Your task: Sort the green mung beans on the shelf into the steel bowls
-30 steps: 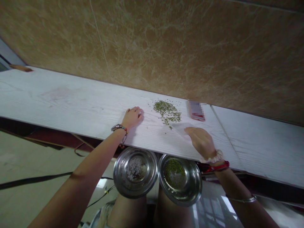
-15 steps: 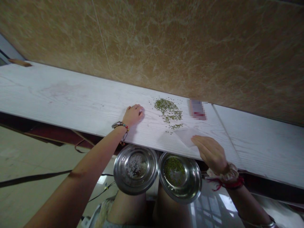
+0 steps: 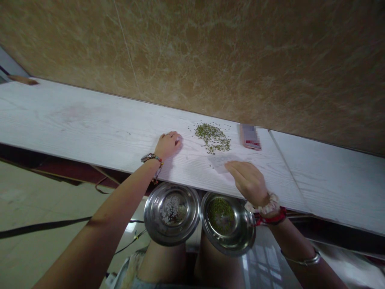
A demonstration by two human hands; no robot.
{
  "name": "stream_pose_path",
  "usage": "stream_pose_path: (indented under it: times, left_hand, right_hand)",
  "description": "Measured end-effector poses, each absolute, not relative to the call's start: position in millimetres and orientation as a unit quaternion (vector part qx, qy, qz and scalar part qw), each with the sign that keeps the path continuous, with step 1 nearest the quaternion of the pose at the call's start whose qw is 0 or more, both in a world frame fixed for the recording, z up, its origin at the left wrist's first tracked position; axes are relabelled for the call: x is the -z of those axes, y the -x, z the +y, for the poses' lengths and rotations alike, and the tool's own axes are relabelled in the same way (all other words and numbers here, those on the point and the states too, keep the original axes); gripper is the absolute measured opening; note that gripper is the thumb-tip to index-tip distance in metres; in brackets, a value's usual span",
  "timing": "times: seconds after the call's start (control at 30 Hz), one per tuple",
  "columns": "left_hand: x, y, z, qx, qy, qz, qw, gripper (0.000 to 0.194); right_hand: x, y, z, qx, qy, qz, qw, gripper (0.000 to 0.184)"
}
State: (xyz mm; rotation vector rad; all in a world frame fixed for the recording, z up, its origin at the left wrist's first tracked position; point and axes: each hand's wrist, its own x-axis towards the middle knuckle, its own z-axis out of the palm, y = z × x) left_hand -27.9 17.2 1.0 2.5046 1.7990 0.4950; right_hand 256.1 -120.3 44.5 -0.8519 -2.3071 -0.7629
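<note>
White surface [image 3: 99, 132] against brown marbled wall [image 3: 192, 52]. Right hand [image 3: 245, 178] has a translucent sheet [image 3: 217, 163] pinched toward the front edge; outline hard to make out against the white. Left hand [image 3: 168, 145] loosely curled on the surface, palm hidden, can't tell if it holds anything. Green beans [image 3: 213, 138] spread between sheet and back edge. Phone [image 3: 249, 135] at back edge, partly pixelated. White-grain bowl [image 3: 153, 226] and green-bean bowl [image 3: 242, 228] below front edge.

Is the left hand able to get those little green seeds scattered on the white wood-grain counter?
Probably yes: the left hand rests on the white wood-grain counter beside the little green seeds, with nothing standing between them.
</note>
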Motion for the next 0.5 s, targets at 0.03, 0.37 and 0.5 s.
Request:
stream_pose_path:
  times: [0.03, 0.37, 0.5]
  left_hand:
    - [-0.4, 28.1, 17.5, -0.162, -0.802, 0.575, 0.008, 0.035]
    - [-1.3, 26.9, 16.7, -0.159, -0.799, 0.579, 0.021, 0.036]
    - [-3.7, 25.9, 15.0, -0.159, -0.797, 0.582, 0.023, 0.035]
  right_hand:
    - [-44.9, -255.4, -121.3, 0.282, 0.315, -0.864, 0.272, 0.033]
    - [-43.6, -274.8, -143.3, 0.254, 0.328, -0.873, 0.256, 0.034]
    - [-45.4, -269.5, -134.5, 0.266, 0.347, -0.852, 0.288, 0.033]
